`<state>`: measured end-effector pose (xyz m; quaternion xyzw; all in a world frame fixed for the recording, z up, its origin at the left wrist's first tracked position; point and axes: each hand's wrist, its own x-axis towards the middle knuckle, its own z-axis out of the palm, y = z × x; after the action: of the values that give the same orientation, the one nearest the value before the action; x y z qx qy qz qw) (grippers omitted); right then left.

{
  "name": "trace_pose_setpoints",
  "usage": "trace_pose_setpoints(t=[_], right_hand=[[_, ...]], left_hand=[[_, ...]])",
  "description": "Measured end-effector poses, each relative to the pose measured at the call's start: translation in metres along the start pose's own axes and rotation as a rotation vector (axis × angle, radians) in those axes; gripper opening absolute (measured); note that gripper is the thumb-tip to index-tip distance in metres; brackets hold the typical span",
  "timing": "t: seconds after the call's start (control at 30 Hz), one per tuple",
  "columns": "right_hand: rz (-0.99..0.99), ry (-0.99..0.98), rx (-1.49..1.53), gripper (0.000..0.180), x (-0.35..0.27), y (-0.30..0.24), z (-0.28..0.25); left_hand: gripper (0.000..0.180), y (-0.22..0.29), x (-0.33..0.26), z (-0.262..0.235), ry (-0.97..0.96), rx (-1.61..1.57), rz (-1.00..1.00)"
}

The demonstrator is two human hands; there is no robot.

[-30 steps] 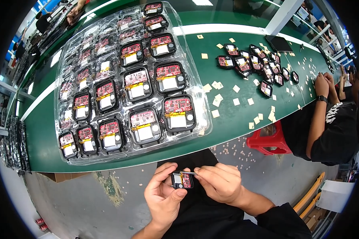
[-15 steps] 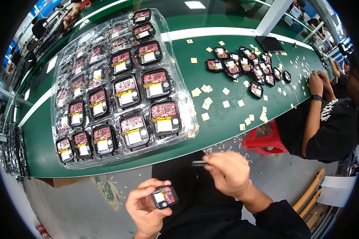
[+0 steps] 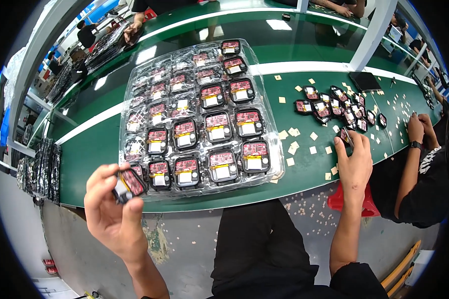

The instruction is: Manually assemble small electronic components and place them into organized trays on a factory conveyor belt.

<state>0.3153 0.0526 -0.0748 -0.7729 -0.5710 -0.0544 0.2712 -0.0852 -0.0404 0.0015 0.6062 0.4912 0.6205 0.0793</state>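
My left hand pinches a small black device housing by its edges, over the near left corner of a clear plastic tray. Inside the housing show a red circuit board, yellow tape and a pale battery. At the right, my right hand reaches over the green table, thumb and fingers closing round another such housing at the front of a loose pile. A thin grey tool seems to lie among those fingers, mostly hidden. Several like housings sit in the tray's pockets.
Behind my right hand lies the pile of housings, with small cream squares scattered about. A flat black box stands farther back. A co-worker's arm rests at the right edge, above a red stool.
My left hand has carried its housing up and left to the tray's corner. My right hand has moved from above my lap out to the pile. The view has shifted too.
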Motion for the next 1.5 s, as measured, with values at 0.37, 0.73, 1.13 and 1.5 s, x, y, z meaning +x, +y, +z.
trace_pose_setpoints(t=[0.37,0.73,1.13,1.5], right_hand=[[0.027,0.027,0.014,0.033,-0.001,-0.006,0.004],[-0.027,0.085,0.118,0.029,-0.004,0.006,0.005],[-0.563,-0.406,1.078,0.058,-0.095,-0.054,-0.034],[-0.754,-0.691,1.111,0.069,-0.113,-0.053,-0.018]], left_hand=[[0.018,-0.02,0.063,-0.001,-0.38,0.643,-0.105],[0.044,0.006,0.052,-0.002,-0.601,0.961,-0.065],[0.052,0.045,-0.081,0.066,-0.614,-0.43,-0.575],[0.058,-0.005,-0.137,0.072,-0.656,-1.361,-1.258]])
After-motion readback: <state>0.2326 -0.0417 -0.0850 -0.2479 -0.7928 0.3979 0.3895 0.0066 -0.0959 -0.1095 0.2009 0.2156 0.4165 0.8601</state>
